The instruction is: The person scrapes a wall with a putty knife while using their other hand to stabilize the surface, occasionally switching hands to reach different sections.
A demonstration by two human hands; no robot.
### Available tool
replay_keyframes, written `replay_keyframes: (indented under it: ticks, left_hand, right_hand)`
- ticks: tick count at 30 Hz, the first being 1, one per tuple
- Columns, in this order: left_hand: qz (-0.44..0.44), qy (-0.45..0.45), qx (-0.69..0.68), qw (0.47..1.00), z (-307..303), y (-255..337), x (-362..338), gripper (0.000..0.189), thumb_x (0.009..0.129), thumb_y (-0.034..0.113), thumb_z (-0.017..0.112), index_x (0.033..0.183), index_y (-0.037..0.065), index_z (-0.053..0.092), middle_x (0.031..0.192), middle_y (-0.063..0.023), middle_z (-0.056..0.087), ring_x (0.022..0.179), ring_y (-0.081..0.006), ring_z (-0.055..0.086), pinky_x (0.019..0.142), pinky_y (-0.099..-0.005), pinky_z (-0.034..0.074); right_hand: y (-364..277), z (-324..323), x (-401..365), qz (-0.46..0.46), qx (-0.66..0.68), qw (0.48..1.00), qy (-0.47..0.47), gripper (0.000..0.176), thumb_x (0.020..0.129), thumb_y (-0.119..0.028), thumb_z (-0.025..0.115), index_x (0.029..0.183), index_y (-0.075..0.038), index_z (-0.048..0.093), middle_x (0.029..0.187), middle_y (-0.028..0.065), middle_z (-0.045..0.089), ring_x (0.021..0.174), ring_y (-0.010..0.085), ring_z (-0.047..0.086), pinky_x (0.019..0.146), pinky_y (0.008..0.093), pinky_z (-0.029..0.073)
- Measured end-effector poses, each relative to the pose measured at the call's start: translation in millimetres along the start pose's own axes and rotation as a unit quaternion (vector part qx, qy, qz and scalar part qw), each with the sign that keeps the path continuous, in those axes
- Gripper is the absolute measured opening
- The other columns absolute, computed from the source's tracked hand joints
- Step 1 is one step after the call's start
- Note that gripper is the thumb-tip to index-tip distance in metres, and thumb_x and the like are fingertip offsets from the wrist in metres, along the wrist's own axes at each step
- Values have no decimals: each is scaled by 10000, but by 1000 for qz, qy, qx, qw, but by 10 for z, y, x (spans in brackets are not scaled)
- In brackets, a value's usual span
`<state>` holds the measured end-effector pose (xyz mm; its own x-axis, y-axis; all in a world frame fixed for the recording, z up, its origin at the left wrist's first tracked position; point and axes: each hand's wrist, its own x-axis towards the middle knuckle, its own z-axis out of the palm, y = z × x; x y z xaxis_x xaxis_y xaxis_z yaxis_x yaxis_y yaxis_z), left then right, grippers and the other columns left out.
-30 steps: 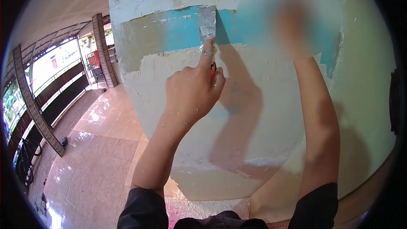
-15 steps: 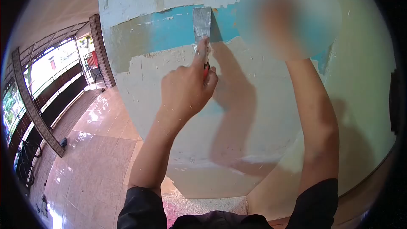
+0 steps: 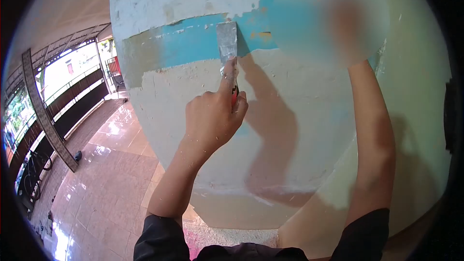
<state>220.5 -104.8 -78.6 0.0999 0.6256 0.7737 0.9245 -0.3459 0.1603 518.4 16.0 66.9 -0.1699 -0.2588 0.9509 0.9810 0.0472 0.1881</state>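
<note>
My left hand (image 3: pixel 212 116) is closed around a putty knife (image 3: pixel 227 41) with a wide metal blade and a partly hidden red and black handle. The index finger is stretched along the blade. The blade's tip lies over a bare turquoise strip (image 3: pixel 191 38) of the wall, just below the ragged upper edge of the pale coating (image 3: pixel 159 0). My right hand (image 3: pixel 348 24) is raised at the right part of the strip; a round blur hides its fingers and anything it may hold.
More pale coating (image 3: pixel 309 140) lies below the strip. The wall meets a greenish side wall (image 3: pixel 411 87) at right. Pale debris (image 3: pixel 241 236) covers the floor below. At left are shiny tiles (image 3: pixel 106 179), a pillar (image 3: pixel 48 116), a railing and a bicycle (image 3: pixel 34 174).
The putty knife's tip sits a little lower and farther right on the turquoise strip. My right hand has moved to the right, showing more turquoise beside it. The view has shifted slightly.
</note>
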Motion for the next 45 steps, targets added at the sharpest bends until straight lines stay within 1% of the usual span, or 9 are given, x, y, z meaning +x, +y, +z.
replay_keyframes:
  ticks: [2, 3, 8, 24, 26, 33, 38, 42, 45]
  left_hand:
    - [6, 15, -1, 1000, 30, 34, 39, 703, 937, 257, 569, 1581, 164, 303, 636, -144, 659, 596, -380, 659, 622, -486, 526]
    - [-9, -10, -68, 998, -54, 79, 76, 699, 938, 254, 564, 1581, 164, 304, 636, -145, 659, 600, -382, 659, 617, -484, 523]
    - [-10, -4, -21, 1000, 52, 159, 36, 702, 934, 265, 576, 1572, 136, 312, 616, -133, 650, 577, -366, 655, 581, -486, 513]
    - [-6, -16, -17, 1000, 28, 486, 170, 720, 948, 290, 554, 1588, 122, 269, 642, -133, 667, 598, -379, 660, 638, -489, 528]
    - [-9, -52, -3, 999, 111, 549, 147, 712, 948, 298, 554, 1586, 138, 282, 651, -136, 668, 599, -383, 658, 628, -490, 522]
    - [-2, -10, 4, 1000, 33, 575, 217, 716, 920, 270, 572, 1582, 219, 301, 698, -185, 675, 665, -414, 666, 653, -518, 524]
    - [-81, -11, -2, 997, 243, -113, -356, 751, 877, 232, 611, 1561, 362, 329, 796, -123, 720, 725, -362, 697, 674, -478, 554]
    - [-104, 109, -4, 989, 166, -1034, -562, 678, 883, 101, 596, 1499, 347, 458, 898, -118, 735, 762, -320, 713, 709, -452, 567]
    - [-104, 177, 55, 977, -104, -1688, -533, 614, 919, 104, 593, 1488, 305, 481, 973, -147, 731, 769, -304, 714, 700, -426, 568]
  right_hand:
    - [-196, -269, 69, 100, 4, 982, -162, 629, 996, -364, 560, 1544, -132, 353, 1647, 160, 218, 1520, 366, 176, 1226, 598, 95]
    - [-208, -286, 63, 98, 2, 982, -163, 629, 996, -364, 560, 1544, -132, 353, 1647, 160, 218, 1520, 366, 176, 1226, 598, 95]
    - [-263, -353, 68, 104, 9, 982, -157, 620, 996, -364, 562, 1535, -128, 366, 1644, 161, 227, 1522, 363, 177, 1228, 594, 98]
    - [-119, -182, -18, 83, 11, 987, -140, 610, 997, -369, 558, 1532, -138, 378, 1640, 151, 245, 1524, 354, 182, 1231, 588, 103]
    - [36, 57, -97, 1, 20, 1000, 4, 557, 993, -488, 531, 1516, -322, 437, 1612, 63, 355, 1499, 305, 278, 1188, 612, 170]
    - [41, -11, -145, -3, 37, 999, -10, 553, 985, -485, 544, 1502, -310, 458, 1613, 47, 355, 1500, 307, 271, 1185, 615, 173]
    - [76, -81, -254, -1, 31, 999, -42, 558, 984, -485, 541, 1503, -304, 446, 1615, 44, 346, 1509, 318, 253, 1188, 649, 162]
    - [60, -101, -261, 4, 36, 998, -46, 556, 983, -485, 543, 1502, -310, 444, 1617, 45, 341, 1512, 319, 246, 1188, 656, 152]
    - [59, -97, -255, 10, 36, 998, -53, 549, 987, -477, 537, 1502, -312, 441, 1619, 49, 335, 1514, 321, 241, 1186, 662, 151]
